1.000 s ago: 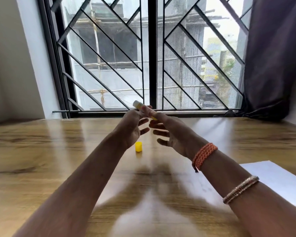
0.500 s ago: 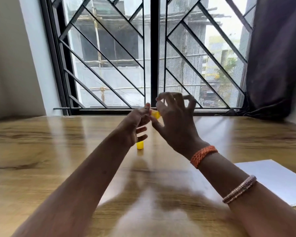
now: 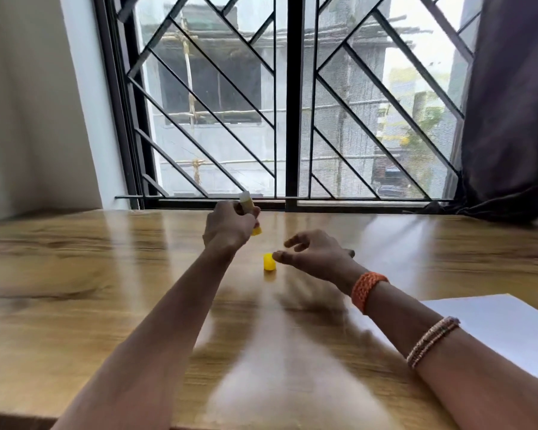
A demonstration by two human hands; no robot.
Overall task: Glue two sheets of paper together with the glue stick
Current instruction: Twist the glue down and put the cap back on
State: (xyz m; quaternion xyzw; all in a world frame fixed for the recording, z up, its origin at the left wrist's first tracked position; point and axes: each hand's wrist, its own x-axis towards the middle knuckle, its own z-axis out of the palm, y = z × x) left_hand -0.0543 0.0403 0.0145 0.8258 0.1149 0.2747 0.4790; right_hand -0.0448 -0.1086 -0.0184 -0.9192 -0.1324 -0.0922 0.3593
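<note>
Beside the yellow cap standing on the counter, I am watching both hands working. My left hand is hanging above the counter, just behind and to the left of the cap, and its grip is curling tight around the glue stick. That stick is tilting, its pale end poking up out of the fist and its yellow end showing below the fingers. My right hand is hovering immediately right of the cap, palm down, its grip spreading loosely and holding nothing; one fingertip is sitting right at the cap's upper edge, though I cannot tell whether it is actually touching. An orange band and a thin bracelet are sitting on that right forearm. White paper is lying flat on the counter well to the right of the cap and nearer to me, partly cut off by the frame. Behind the cap, a barred window is filling the wall, with a dark curtain hanging at its right.
</note>
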